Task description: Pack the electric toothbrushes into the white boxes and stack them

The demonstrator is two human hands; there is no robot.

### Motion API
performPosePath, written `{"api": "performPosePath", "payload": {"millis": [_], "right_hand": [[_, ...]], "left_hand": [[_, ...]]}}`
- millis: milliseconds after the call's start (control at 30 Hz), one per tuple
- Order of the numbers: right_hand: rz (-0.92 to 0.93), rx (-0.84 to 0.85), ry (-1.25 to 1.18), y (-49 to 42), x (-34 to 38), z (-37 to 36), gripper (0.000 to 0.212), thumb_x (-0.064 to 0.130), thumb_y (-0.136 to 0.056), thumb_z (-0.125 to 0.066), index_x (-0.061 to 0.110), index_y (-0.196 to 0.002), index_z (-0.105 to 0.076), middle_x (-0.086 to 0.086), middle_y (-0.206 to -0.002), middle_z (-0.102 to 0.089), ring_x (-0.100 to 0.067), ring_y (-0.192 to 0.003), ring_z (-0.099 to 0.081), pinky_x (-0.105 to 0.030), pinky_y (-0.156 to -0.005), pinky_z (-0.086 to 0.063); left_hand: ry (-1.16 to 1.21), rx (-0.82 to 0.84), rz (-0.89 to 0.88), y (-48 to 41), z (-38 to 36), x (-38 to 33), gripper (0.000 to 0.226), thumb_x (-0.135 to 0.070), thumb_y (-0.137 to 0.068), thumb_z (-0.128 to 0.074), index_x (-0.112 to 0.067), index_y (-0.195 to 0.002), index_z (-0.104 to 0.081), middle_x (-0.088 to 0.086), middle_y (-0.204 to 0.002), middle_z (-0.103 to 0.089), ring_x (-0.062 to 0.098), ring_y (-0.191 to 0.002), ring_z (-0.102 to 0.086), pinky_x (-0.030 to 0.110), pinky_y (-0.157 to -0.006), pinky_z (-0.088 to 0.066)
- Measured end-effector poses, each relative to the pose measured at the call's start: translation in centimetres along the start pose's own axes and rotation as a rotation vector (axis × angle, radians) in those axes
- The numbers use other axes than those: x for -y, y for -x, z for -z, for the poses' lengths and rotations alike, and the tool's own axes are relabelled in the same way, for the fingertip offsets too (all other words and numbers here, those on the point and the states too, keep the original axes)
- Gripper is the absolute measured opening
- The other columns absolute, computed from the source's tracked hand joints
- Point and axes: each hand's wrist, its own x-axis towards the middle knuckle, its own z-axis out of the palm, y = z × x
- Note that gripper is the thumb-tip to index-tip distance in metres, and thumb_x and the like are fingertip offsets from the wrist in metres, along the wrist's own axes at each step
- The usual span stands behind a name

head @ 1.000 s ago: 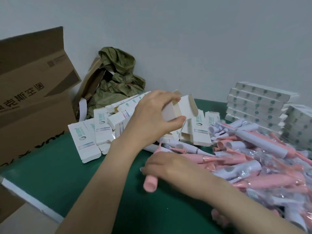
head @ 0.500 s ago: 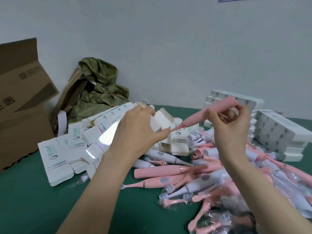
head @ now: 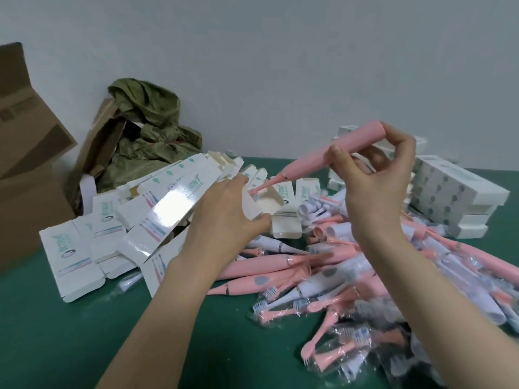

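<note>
My left hand (head: 224, 211) grips a long white box (head: 168, 214) at its open end, the flap folded back. My right hand (head: 376, 186) pinches a pink electric toothbrush (head: 331, 155) by its thick end, tilted down to the left. The brush tip sits right at the open mouth of the held box. A heap of pink and white toothbrushes (head: 323, 270) lies on the green table (head: 56, 332) below my right arm. Empty white boxes (head: 73, 259) are scattered to the left. Packed white boxes (head: 455, 197) are stacked at the right.
A large brown cardboard carton (head: 25, 169) stands at the left edge. An olive green bag (head: 146, 136) with brown paper leans against the grey wall behind the boxes. Bagged brush heads (head: 351, 343) lie at the front right of the heap.
My right hand lifted a pink toothbrush out of the heap and brought its tip to the open end of the box in my left hand. The view shifted right.
</note>
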Motion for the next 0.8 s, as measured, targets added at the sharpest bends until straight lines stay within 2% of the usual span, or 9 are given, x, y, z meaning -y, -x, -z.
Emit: {"api": "performPosePath", "payload": {"millis": [133, 233, 300, 367, 433, 500, 633, 733, 800], "right_hand": [[0.071, 0.082, 0.060, 0.5, 0.4, -0.3, 0.049, 0.007, -0.076, -0.076, 0.032, -0.100, -0.042, -0.003, -0.094, -0.065, -0.016, -0.080, -0.070, -0.023, -0.074, -0.055], [0.084, 0.125, 0.136, 0.5, 0.5, -0.5, 0.046, 0.009, -0.074, -0.078, 0.032, -0.099, -0.047, 0.000, -0.096, -0.064, -0.012, -0.083, -0.068, -0.021, -0.074, -0.053], [0.109, 0.209, 0.300, 0.9, 0.2, -0.7, 0.036, 0.012, -0.075, -0.077, 0.027, -0.100, -0.057, -0.002, -0.100, -0.061, -0.012, -0.086, -0.062, -0.017, -0.078, -0.048], [0.239, 0.325, 0.576, 1.7, -0.1, -1.2, 0.022, 0.014, -0.081, -0.073, 0.019, -0.101, -0.068, -0.004, -0.101, -0.053, -0.013, -0.088, -0.052, -0.011, -0.078, -0.038], [0.362, 0.536, 0.715, 2.6, -0.4, -1.7, 0.016, 0.009, -0.086, -0.067, 0.013, -0.100, -0.073, -0.001, -0.098, -0.047, -0.014, -0.091, -0.045, -0.010, -0.076, -0.032], [0.277, 0.698, 0.672, 3.0, -0.3, -1.9, 0.016, 0.007, -0.089, -0.062, 0.015, -0.096, -0.074, 0.004, -0.091, -0.050, -0.007, -0.085, -0.046, -0.007, -0.073, -0.032], [-0.110, 0.721, 0.448, 1.8, 0.5, -1.1, 0.021, 0.007, -0.088, -0.061, 0.024, -0.078, -0.069, 0.012, -0.074, -0.064, 0.001, -0.064, -0.053, -0.016, -0.066, -0.042], [-0.111, 1.240, 0.810, 2.5, 0.2, -0.9, 0.016, 0.011, -0.081, -0.068, 0.027, -0.076, -0.069, 0.016, -0.068, -0.065, 0.008, -0.060, -0.054, -0.009, -0.063, -0.040], [-0.101, 1.487, 0.993, 4.1, -0.5, -1.3, 0.013, 0.013, -0.078, -0.070, 0.025, -0.084, -0.070, 0.015, -0.070, -0.064, 0.006, -0.060, -0.052, -0.011, -0.058, -0.038]], "left_hand": [[0.105, -0.042, -0.052, 0.3, 0.1, -0.8, 0.062, -0.033, -0.070, -0.073, -0.015, -0.126, -0.055, 0.002, -0.110, -0.062, 0.018, -0.102, -0.052, 0.014, -0.075, -0.024], [0.159, -0.076, -0.059, 0.5, 0.5, -1.3, 0.066, -0.035, -0.071, -0.075, -0.015, -0.130, -0.053, 0.001, -0.116, -0.061, 0.016, -0.105, -0.053, 0.021, -0.084, -0.031], [0.136, -0.105, -0.056, 0.5, 0.5, -1.4, 0.066, -0.035, -0.071, -0.076, -0.014, -0.130, -0.054, 0.002, -0.114, -0.062, 0.017, -0.102, -0.055, 0.022, -0.083, -0.034], [0.133, -0.117, -0.042, 0.6, 0.5, -1.3, 0.067, -0.035, -0.071, -0.076, -0.012, -0.130, -0.054, 0.003, -0.112, -0.063, 0.018, -0.101, -0.056, 0.022, -0.084, -0.034], [0.126, -0.140, -0.033, 0.8, 0.4, -1.1, 0.066, -0.032, -0.071, -0.075, -0.011, -0.130, -0.054, 0.005, -0.114, -0.063, 0.021, -0.104, -0.056, 0.021, -0.086, -0.033], [0.101, -0.168, -0.023, 0.9, 0.5, -0.6, 0.066, -0.032, -0.071, -0.074, -0.010, -0.130, -0.054, 0.007, -0.116, -0.063, 0.024, -0.107, -0.056, 0.021, -0.087, -0.033], [0.081, -0.263, 0.016, 0.8, 1.1, 0.3, 0.066, -0.035, -0.073, -0.076, -0.006, -0.129, -0.054, 0.010, -0.116, -0.063, 0.026, -0.108, -0.055, 0.012, -0.086, -0.025], [0.108, -0.308, 0.047, 0.7, 1.3, 0.7, 0.066, -0.030, -0.073, -0.076, -0.006, -0.130, -0.053, 0.009, -0.116, -0.063, 0.024, -0.108, -0.053, 0.005, -0.086, -0.019], [0.117, -0.298, 0.030, 0.7, 1.0, 0.7, 0.067, -0.029, -0.072, -0.077, -0.005, -0.131, -0.053, 0.010, -0.116, -0.063, 0.023, -0.107, -0.052, 0.003, -0.086, -0.019]]}}
